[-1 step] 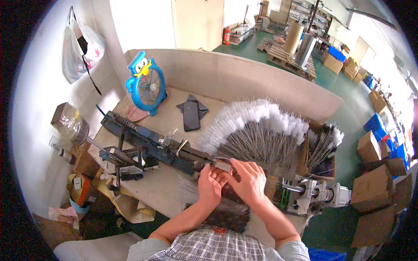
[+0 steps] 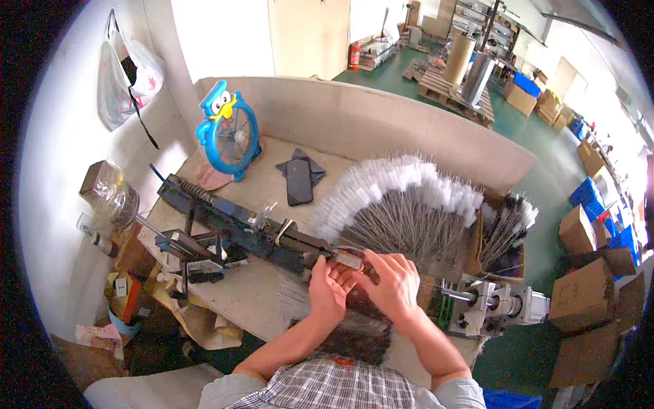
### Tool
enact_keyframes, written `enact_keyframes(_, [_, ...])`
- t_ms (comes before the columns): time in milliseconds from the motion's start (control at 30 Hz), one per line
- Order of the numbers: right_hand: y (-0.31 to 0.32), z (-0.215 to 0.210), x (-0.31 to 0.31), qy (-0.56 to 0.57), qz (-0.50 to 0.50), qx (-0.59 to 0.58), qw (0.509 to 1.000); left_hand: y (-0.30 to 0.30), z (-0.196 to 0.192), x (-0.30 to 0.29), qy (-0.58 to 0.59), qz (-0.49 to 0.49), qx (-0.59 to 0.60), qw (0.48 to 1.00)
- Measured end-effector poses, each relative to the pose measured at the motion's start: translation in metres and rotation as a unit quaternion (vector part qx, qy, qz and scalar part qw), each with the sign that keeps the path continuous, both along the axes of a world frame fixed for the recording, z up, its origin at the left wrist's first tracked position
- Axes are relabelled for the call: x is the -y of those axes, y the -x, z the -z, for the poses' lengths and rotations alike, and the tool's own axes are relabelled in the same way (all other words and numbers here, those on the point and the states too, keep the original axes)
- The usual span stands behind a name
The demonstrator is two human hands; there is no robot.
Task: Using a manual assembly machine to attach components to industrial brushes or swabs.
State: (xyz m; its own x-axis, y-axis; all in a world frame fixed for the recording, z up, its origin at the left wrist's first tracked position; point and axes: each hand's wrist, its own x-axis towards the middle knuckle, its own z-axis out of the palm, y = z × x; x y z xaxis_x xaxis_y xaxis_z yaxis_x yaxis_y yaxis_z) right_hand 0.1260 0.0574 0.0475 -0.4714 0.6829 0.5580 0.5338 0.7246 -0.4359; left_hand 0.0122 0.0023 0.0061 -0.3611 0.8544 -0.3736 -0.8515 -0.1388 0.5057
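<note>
My left hand (image 2: pixel 328 292) has its fingers curled beside the right end of a long dark bench machine (image 2: pixel 235 221). Close by on the right, my right hand (image 2: pixel 394 288) bends its thumb and fingers toward a small metal block (image 2: pixel 349 260) at that end. The fingertips of both hands nearly meet just below the block. Whatever lies between them is too small or hidden to name. Right behind my hands, a large fanned pile of wire-stemmed brushes (image 2: pixel 409 204) with white bristle heads covers the bench.
A carton (image 2: pixel 504 262) of more brushes stands at the right. In front of it sits a metal clamp mechanism (image 2: pixel 501 303) with a shaft. A phone (image 2: pixel 299 182) lies on a dark cloth, near a blue cartoon-bird fan (image 2: pixel 231 140). A low partition (image 2: pixel 381 119) borders the bench.
My right hand has shifted very slightly to the right. My left hand, the machine and the brushes look the same.
</note>
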Motion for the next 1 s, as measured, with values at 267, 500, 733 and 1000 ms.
enact_keyframes(267, [-0.019, 0.007, 0.003, -0.022, -0.018, 0.076, 0.997, 0.002, -0.003, 0.007, 0.026, 0.053, -0.055, 0.997])
enact_keyframes(500, [-0.032, -0.008, 0.011, 0.047, -0.041, -0.001, 0.998, 0.002, 0.005, 0.024, 0.059, 0.113, -0.165, 0.978])
enact_keyframes(733, [-0.067, 0.092, 0.042, 0.237, -0.080, 0.250, 0.935, 0.056, 0.027, 0.070, 0.107, 0.062, -0.260, 0.958])
enact_keyframes(1000, [-0.075, 0.047, 0.030, 0.205, -0.086, 0.273, 0.936, 0.271, 0.080, 0.200, 0.094, -0.218, -0.158, 0.958])
